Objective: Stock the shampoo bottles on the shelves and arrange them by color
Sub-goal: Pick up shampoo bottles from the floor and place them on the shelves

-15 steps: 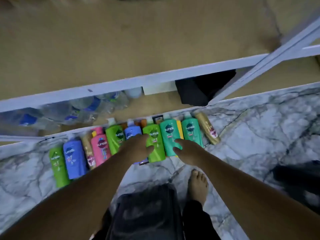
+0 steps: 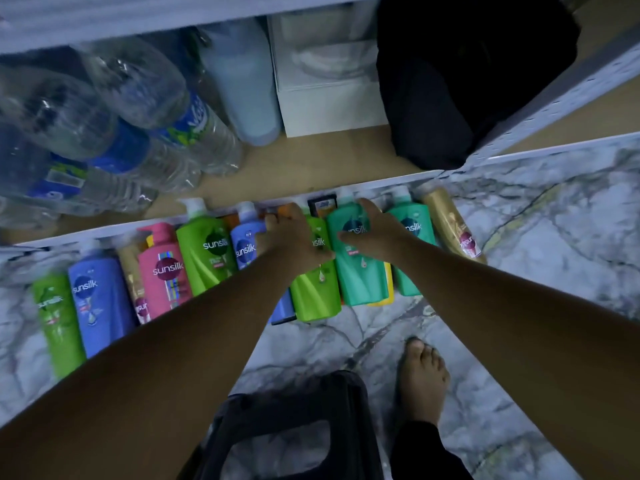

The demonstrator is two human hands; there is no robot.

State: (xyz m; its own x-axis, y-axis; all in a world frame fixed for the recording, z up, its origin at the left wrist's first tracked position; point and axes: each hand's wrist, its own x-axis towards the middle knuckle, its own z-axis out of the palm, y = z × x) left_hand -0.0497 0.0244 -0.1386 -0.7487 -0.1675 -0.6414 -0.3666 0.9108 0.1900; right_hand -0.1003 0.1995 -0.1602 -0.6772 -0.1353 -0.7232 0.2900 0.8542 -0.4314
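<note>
Head view (single), close, steeply down at floor (image 2: 519, 237).

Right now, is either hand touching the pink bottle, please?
No; the left hand holds a green bottle, the right hand a teal bottle.

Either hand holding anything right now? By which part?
Left hand grips the light green bottle at its upper end, fingers curled over the shoulder. Right hand grips the teal bottle, also near the top.
</note>
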